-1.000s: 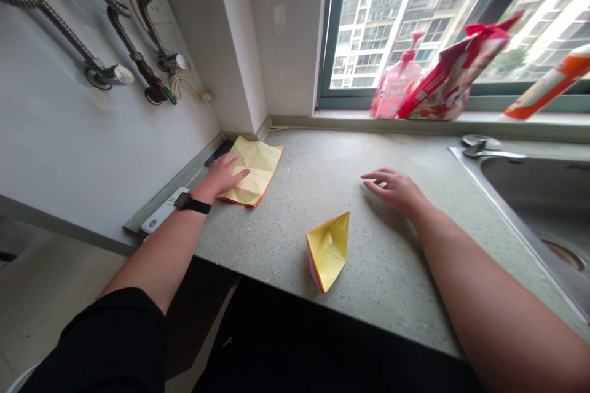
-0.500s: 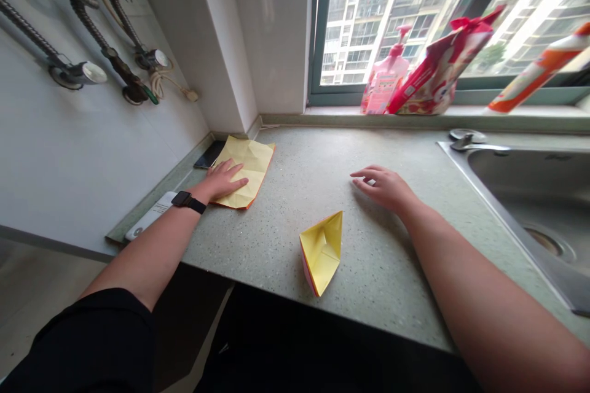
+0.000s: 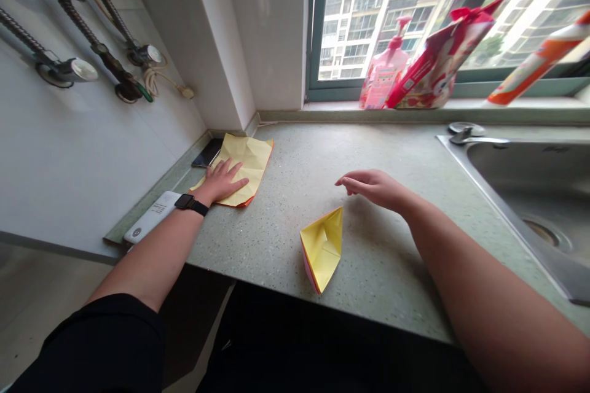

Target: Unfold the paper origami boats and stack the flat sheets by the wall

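Observation:
My left hand (image 3: 222, 180), with a black watch on the wrist, lies flat with fingers spread on a creased yellow paper sheet (image 3: 247, 157) at the back left of the counter. A folded yellow paper boat (image 3: 324, 247) with an orange underside sits near the counter's front edge. My right hand (image 3: 371, 186) hovers just above the counter behind and to the right of the boat, fingers stretched out to the left, holding nothing.
The speckled green counter (image 3: 396, 245) ends in a steel sink (image 3: 539, 190) at the right. A dark phone (image 3: 208, 151) and a white device (image 3: 152, 216) lie along the left wall. A pink pump bottle (image 3: 385, 70), red pouch (image 3: 437, 58) and orange bottle (image 3: 534, 64) stand on the sill.
My right hand has lifted off the counter and shifted left toward the boat. My left hand stays flat on the yellow sheet. The view has drifted slightly.

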Available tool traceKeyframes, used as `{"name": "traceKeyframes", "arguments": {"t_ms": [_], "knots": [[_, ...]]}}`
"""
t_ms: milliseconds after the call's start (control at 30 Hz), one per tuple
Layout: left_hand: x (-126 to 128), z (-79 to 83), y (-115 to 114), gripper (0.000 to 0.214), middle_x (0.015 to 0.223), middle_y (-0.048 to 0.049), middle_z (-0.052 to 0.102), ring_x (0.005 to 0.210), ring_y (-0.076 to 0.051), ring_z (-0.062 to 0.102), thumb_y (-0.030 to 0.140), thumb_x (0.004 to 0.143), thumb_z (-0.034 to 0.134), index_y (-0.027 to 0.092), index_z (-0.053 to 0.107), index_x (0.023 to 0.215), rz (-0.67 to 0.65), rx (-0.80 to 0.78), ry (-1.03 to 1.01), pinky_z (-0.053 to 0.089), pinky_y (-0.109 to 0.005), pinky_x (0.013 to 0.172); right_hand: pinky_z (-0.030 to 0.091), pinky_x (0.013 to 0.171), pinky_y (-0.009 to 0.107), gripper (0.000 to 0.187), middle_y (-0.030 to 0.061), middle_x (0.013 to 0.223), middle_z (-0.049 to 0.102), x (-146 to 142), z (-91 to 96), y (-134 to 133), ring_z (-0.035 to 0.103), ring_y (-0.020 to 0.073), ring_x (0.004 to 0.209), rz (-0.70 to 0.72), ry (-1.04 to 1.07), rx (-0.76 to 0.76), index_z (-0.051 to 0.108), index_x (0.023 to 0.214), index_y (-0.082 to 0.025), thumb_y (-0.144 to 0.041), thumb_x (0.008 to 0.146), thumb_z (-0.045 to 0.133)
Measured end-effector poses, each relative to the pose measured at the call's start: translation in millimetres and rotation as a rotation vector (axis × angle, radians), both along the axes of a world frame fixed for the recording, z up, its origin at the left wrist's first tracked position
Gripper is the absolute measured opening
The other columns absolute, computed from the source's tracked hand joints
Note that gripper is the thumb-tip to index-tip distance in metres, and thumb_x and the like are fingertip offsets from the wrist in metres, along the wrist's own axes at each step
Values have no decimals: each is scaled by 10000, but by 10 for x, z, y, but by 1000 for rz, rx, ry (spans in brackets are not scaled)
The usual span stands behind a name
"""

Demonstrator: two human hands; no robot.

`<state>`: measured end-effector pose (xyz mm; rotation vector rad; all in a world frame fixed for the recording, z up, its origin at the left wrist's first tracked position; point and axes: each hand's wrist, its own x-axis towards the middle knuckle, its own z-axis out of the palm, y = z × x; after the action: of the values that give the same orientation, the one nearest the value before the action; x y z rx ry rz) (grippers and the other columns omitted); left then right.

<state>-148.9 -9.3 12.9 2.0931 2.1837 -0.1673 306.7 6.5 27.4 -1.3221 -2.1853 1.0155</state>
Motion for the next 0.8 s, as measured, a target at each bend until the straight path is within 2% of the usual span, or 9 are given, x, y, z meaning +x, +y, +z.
{"name": "traceKeyframes", "arguments": {"t_ms": [133,233,300,367,433,533,600,700,800], "knots": [[-54,165,89,959,1874,-167,113,1724,-427,127,802,1015,367,251,244,1789,-10,-101,-20,147,-642,1344,515,795,381,590,87,918,763,-30,54,-67,669,232,833,163,-2,-198,828,1093,-214,-730,963,573],[6,376,195,937,1819,-191,307,1664,-469,283,777,973,517,233,408,1728,-32,-132,-29,242,-648,1310,496,804,375,560,85,930,763,-39,72,-87,656,227,847,208,-19,-226,795,1040,-206,-728,952,612],[190,521,247,788,1707,-218,487,1576,-463,425,683,998,544,181,576,1605,-44,-56,-54,305,-633,1279,483,792,368,539,84,935,765,-52,96,-96,649,223,845,219,-47,-225,766,980,-205,-724,950,626],[505,637,245,620,1530,-205,649,1439,-383,572,578,1040,504,144,701,1437,-189,74,-187,407,-515,1227,469,765,353,526,78,931,759,-71,134,-110,638,217,837,248,-76,-231,736,943,-204,-724,926,660],[901,706,169,521,1310,-151,759,1236,-312,686,567,1043,495,167,780,1215,-388,99,-358,502,-425,1096,457,734,335,514,63,914,746,-92,179,-132,627,207,825,305,-102,-259,714,936,-205,-715,877,721],[1446,691,-42,540,1102,-93,799,986,-260,737,687,998,569,200,775,1107,-561,-91,-587,551,-364,872,454,713,317,500,42,887,730,-123,243,-178,620,197,815,367,-163,-303,692,917,-209,-683,805,805],[1666,608,-182,533,1089,-77,798,975,-248,739,710,945,661,213,761,1112,-631,-203,-698,552,-343,838,454,711,312,484,39,888,733,-144,272,-213,629,195,819,370,-226,-297,695,903,-210,-657,785,837],[1759,440,-300,522,1095,-77,793,979,-239,737,665,913,723,206,733,1162,-673,-312,-816,558,-334,843,438,687,303,417,35,872,736,-177,283,-252,627,183,792,362,-305,-237,707,873,-207,-593,798,847],[1705,333,-306,454,1136,-71,790,1002,-237,725,611,958,670,216,741,1170,-698,-362,-864,558,-346,882,422,652,296,343,26,840,732,-198,254,-258,613,169,753,355,-292,-208,723,866,-206,-536,839,812]]}}
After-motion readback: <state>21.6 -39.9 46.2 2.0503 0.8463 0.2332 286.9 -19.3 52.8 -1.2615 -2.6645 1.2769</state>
